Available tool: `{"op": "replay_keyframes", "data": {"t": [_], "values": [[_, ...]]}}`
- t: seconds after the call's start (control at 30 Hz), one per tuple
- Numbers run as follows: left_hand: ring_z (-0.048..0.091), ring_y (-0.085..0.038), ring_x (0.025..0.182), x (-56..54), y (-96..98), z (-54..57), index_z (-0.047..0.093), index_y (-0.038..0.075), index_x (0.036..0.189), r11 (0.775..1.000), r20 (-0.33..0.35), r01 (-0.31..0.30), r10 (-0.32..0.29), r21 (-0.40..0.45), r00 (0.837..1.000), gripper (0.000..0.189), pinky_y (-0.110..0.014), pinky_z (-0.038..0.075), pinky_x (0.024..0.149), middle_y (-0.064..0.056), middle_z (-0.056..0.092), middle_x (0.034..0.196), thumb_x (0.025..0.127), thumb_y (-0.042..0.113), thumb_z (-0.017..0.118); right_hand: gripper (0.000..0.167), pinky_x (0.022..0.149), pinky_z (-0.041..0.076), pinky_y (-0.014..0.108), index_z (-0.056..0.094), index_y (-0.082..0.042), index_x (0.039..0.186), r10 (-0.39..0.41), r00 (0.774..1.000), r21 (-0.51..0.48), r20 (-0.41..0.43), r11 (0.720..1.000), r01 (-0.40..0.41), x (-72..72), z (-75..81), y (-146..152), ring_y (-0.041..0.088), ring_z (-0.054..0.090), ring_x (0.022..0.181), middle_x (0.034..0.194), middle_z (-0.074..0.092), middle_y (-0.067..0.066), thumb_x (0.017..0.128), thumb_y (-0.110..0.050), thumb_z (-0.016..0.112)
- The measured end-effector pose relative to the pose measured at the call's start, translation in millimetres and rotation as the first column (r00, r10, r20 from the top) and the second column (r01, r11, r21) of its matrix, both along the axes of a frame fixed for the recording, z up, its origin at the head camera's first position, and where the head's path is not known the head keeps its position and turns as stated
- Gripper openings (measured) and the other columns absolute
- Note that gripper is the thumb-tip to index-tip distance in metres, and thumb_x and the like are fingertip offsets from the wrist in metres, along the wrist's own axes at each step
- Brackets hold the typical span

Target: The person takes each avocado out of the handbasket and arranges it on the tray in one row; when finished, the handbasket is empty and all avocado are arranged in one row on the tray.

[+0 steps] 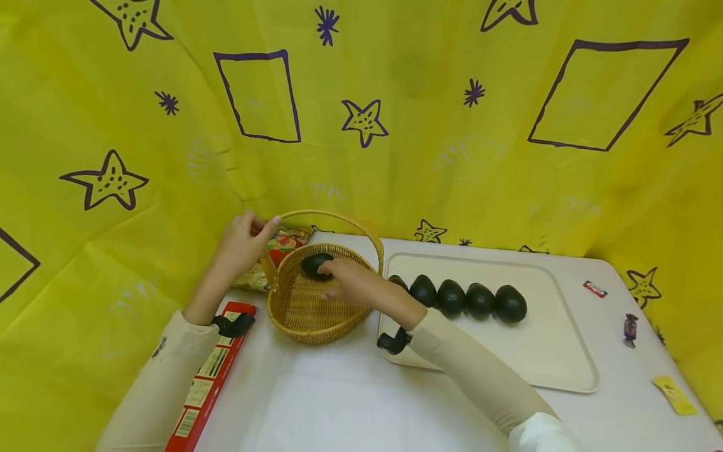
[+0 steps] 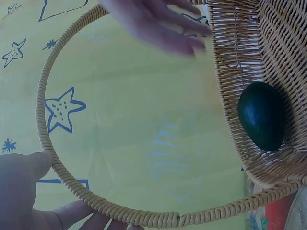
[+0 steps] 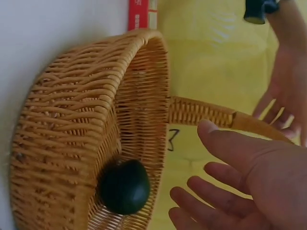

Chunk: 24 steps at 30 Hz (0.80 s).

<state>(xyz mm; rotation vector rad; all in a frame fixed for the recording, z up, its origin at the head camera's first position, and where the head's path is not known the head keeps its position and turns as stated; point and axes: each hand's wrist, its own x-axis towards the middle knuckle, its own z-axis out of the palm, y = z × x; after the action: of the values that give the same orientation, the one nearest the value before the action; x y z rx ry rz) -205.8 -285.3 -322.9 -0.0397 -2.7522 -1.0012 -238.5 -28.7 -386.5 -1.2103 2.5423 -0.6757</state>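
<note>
My left hand [image 1: 238,248] holds the arched handle [image 1: 350,221] of a woven wicker basket [image 1: 309,317], thumb on one side and fingers on the other. Inside the basket, against its far wall, lies one dark green avocado [image 1: 314,266]. Over the basket is my right hand [image 1: 357,282], its fingers spread and loose. The right wrist view shows a gap between this hand [image 3: 240,187] and the avocado [image 3: 125,187], with nothing in the fingers. To the right, several more avocados [image 1: 452,298] stand in a row on a cream tray [image 1: 556,351].
A long red box [image 1: 206,383] lies left of the basket, under my left forearm. Colourful food packets [image 1: 287,242] sit behind the basket. Small wrapped sweets [image 1: 630,330] and a yellow sachet [image 1: 674,395] lie at the table's right side. A yellow patterned curtain [image 1: 407,176] hangs behind.
</note>
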Motion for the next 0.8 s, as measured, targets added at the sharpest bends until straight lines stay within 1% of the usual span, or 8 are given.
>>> {"op": "replay_keyframes", "data": {"t": [0.13, 0.27, 0.37, 0.5, 0.57, 0.63, 0.73, 0.8], "values": [[0.060, -0.038, 0.097, -1.4, 1.2, 1.6, 0.057, -0.004, 0.113, 1.000, 0.004, 0.006, -0.006, -0.009, 1.000, 0.067, -0.047, 0.050, 0.080, -0.024, 0.060, 0.115, 0.107, 0.062, 0.046, 0.057, 0.118, 0.042, 0.041, 0.052, -0.004, 0.152, -0.053, 0.999, 0.082, -0.003, 0.995, 0.053, -17.7, -3.8, -22.6, 0.030, 0.050, 0.145, 0.154, 0.054, 0.016, 0.104, -0.030, 0.070], [0.061, -0.038, 0.099, -1.4, 1.3, 2.8, 0.056, -0.004, 0.112, 1.000, 0.009, 0.011, -0.011, -0.009, 1.000, 0.066, -0.048, 0.050, 0.082, -0.024, 0.060, 0.116, 0.108, 0.061, 0.046, 0.056, 0.119, 0.041, 0.040, 0.050, -0.005, 0.153, -0.108, 0.994, 0.152, 0.002, 0.983, 0.107, -35.6, -11.0, -39.2, 0.029, 0.049, 0.146, 0.156, 0.053, 0.013, 0.105, -0.028, 0.069], [0.060, -0.038, 0.100, -0.6, 1.1, 3.6, 0.056, -0.004, 0.113, 1.000, 0.019, 0.010, -0.010, -0.005, 1.000, 0.066, -0.048, 0.049, 0.083, -0.024, 0.059, 0.117, 0.108, 0.061, 0.046, 0.063, 0.122, 0.037, 0.041, 0.040, -0.004, 0.159, -0.145, 0.989, 0.215, 0.010, 0.967, 0.140, -47.1, -18.8, -49.4, 0.030, 0.043, 0.151, 0.162, 0.047, 0.015, 0.106, -0.024, 0.068], [0.057, -0.038, 0.102, 0.1, 1.6, 4.6, 0.056, -0.003, 0.114, 1.000, 0.033, 0.007, -0.007, -0.001, 0.999, 0.066, -0.048, 0.047, 0.084, -0.024, 0.056, 0.118, 0.108, 0.061, 0.046, 0.079, 0.126, 0.031, 0.042, 0.022, -0.004, 0.167, -0.184, 0.982, 0.271, 0.047, 0.948, 0.165, -57.8, -27.7, -58.9, 0.032, 0.033, 0.157, 0.170, 0.032, 0.017, 0.105, -0.021, 0.068], [0.055, -0.037, 0.104, -0.1, 1.9, 5.1, 0.056, -0.003, 0.114, 1.000, 0.033, 0.006, -0.006, -0.002, 0.999, 0.065, -0.049, 0.047, 0.086, -0.024, 0.056, 0.118, 0.108, 0.062, 0.046, 0.082, 0.126, 0.030, 0.042, 0.019, -0.008, 0.169, -0.189, 0.980, 0.268, 0.068, 0.949, 0.164, -61.4, -30.6, -61.5, 0.030, 0.031, 0.158, 0.172, 0.030, 0.014, 0.104, -0.017, 0.070], [0.054, -0.037, 0.105, -0.7, 2.2, 5.2, 0.056, -0.002, 0.113, 1.000, 0.030, 0.006, -0.006, -0.003, 1.000, 0.065, -0.049, 0.046, 0.087, -0.023, 0.055, 0.118, 0.108, 0.062, 0.046, 0.083, 0.127, 0.029, 0.042, 0.020, -0.012, 0.170, -0.176, 0.982, 0.270, 0.067, 0.951, 0.152, -63.9, -32.9, -62.9, 0.029, 0.030, 0.159, 0.173, 0.029, 0.012, 0.103, -0.014, 0.070], [0.054, -0.037, 0.105, -1.1, 1.8, 5.1, 0.056, -0.002, 0.112, 1.000, 0.026, 0.004, -0.004, -0.007, 1.000, 0.064, -0.049, 0.046, 0.088, -0.023, 0.054, 0.117, 0.108, 0.061, 0.046, 0.079, 0.126, 0.030, 0.044, 0.024, -0.020, 0.169, -0.139, 0.990, 0.287, 0.031, 0.950, 0.125, -66.3, -36.3, -64.2, 0.031, 0.031, 0.158, 0.173, 0.029, 0.012, 0.104, -0.010, 0.068], [0.054, -0.037, 0.104, -1.5, 1.3, 4.8, 0.056, -0.002, 0.112, 1.000, 0.026, 0.004, -0.004, -0.009, 1.000, 0.064, -0.049, 0.046, 0.087, -0.023, 0.054, 0.117, 0.108, 0.061, 0.046, 0.076, 0.126, 0.031, 0.045, 0.027, -0.023, 0.169, -0.128, 0.992, 0.309, 0.003, 0.943, 0.121, -66.4, -38.0, -64.6, 0.033, 0.030, 0.158, 0.172, 0.029, 0.014, 0.105, -0.009, 0.066]]}}
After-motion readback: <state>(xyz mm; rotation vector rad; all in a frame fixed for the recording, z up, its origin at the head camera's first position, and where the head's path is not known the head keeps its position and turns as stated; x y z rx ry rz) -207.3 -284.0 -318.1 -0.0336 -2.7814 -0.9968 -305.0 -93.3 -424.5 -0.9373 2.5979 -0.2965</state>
